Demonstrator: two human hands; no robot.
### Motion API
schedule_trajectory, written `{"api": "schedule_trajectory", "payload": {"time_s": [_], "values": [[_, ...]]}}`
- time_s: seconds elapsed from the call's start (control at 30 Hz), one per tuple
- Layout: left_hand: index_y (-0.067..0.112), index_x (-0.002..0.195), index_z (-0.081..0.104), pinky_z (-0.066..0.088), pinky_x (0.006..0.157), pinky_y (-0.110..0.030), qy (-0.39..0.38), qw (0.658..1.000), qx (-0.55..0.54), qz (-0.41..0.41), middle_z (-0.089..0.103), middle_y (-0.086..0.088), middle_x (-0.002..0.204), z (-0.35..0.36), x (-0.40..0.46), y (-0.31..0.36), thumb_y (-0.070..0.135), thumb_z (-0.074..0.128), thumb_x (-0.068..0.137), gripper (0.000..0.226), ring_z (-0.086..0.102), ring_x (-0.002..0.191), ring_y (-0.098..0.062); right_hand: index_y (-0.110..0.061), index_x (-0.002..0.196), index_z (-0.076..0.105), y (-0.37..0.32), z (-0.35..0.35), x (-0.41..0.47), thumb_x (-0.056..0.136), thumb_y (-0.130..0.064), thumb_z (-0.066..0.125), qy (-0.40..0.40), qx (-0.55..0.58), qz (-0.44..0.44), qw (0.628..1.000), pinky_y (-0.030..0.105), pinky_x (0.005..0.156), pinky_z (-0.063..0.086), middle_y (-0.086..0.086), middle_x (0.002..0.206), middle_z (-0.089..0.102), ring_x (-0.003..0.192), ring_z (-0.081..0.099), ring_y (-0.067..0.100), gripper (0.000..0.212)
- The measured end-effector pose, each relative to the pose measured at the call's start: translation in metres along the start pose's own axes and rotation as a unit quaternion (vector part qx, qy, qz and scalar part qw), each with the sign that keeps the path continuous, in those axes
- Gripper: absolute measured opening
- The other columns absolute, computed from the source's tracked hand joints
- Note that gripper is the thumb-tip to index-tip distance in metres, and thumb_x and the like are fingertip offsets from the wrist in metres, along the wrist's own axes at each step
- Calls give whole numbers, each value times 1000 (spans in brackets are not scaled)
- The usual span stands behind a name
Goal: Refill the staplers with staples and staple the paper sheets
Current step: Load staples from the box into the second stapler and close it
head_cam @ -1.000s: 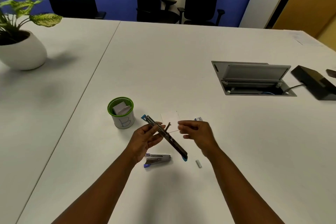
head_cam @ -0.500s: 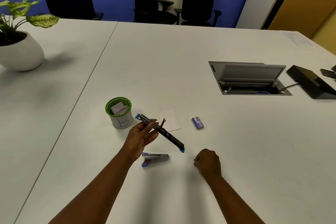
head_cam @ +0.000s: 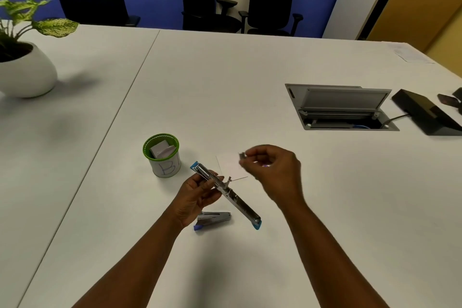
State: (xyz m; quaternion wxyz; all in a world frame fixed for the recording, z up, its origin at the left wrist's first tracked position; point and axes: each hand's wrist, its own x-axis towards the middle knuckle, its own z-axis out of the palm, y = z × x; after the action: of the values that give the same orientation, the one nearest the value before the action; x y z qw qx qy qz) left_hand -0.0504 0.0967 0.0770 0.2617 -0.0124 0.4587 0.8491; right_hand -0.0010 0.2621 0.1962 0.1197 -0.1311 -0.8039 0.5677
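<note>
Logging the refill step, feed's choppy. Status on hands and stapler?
Left hand gripping opened stapler. Right hand pinching small staple strip above it. Second stapler on table, clear of the work.

Office meeting room; swivel chairs [head_cam: 272, 0]; conference table [head_cam: 225, 82] cable hatch [head_cam: 340, 107].

Left hand [head_cam: 197, 194] gripping opened blue-tipped stapler [head_cam: 226, 194] above white table [head_cam: 225, 87], tilted, far end up-left, near end down-right. Right hand [head_cam: 273, 170] raised beside it, fingers [head_cam: 250, 156] pinching small staple strip [head_cam: 241, 156], slightly blurred. Second stapler [head_cam: 212, 219] lying flat on table just below left hand. Green-rimmed cup [head_cam: 163, 157] marked B, papers inside, left of stapler. Paper sheet [head_cam: 228, 165] under right hand.
</note>
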Motion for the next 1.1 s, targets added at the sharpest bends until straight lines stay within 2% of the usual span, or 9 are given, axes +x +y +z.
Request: {"api": "schedule_trajectory", "payload": {"time_s": [0.1,0.23,0.37,0.43,0.57,0.77,0.87,0.97,1.1], "values": [[15,84,69,57,56,-23,-13,1000,15,-11,75,-4,78,6,0,-4,19,80,52,34,73,72,-17,-28,67,65,-12,18,-7,68,-18,79,-41,-70,-17,997,4,54,44,-17,60,64,55,58,-2,17],[15,82,69,57,57,-24,3,1000,13,-23,73,-4,72,8,-1,-11,7,65,70,15,71,66,-16,-20,78,70,0,31,-13,73,-22,73,-75,-165,-11,983,13,61,44,-5,75,71,59,55,0,6],[18,75,75,58,57,-24,-16,1000,14,-22,74,-4,72,10,-3,-8,30,93,34,46,71,66,-15,-18,77,70,9,34,-14,74,-22,71,-86,-214,-6,973,14,60,41,-2,77,72,59,52,1,5],[19,72,76,58,56,-24,-18,999,17,-22,74,-3,71,10,-3,-9,36,95,21,57,71,65,-15,-18,77,71,11,35,-14,75,-21,71,-90,-230,-5,969,8,54,36,0,78,73,60,53,3,4],[15,81,69,58,56,-24,-9,999,-3,-32,74,-6,73,9,-3,-10,34,96,20,69,72,67,-17,-17,85,73,12,34,-14,78,-20,67,-100,-250,-10,963,14,62,44,2,84,74,72,64,10,9],[17,76,75,58,56,-23,-1,999,-16,-30,75,-5,75,9,-2,-13,35,96,22,61,72,69,-17,-16,97,73,14,36,-18,87,-24,59,-118,-297,-42,947,24,79,49,3,98,73,87,65,16,19],[18,75,77,57,54,-21,5,999,-22,-37,75,-4,76,10,-2,-13,36,95,23,58,72,69,-16,-18,103,70,14,35,-19,85,-28,61,-104,-265,-34,958,20,79,47,1,100,73,89,66,13,22],[12,85,71,57,52,-21,20,997,-41,-58,75,-6,75,9,-3,-12,29,90,41,51,72,66,-17,-21,106,67,13,30,-18,86,-28,60,-115,-254,-20,960,21,79,48,1,97,72,89,66,13,22],[8,92,62,56,49,-19,22,994,-48,-95,75,-5,75,11,-7,-16,15,58,76,18,71,62,-13,-18,99,65,10,27,-11,90,-20,54,-163,-270,-2,949,26,76,50,6,95,71,86,65,19,15]]}}
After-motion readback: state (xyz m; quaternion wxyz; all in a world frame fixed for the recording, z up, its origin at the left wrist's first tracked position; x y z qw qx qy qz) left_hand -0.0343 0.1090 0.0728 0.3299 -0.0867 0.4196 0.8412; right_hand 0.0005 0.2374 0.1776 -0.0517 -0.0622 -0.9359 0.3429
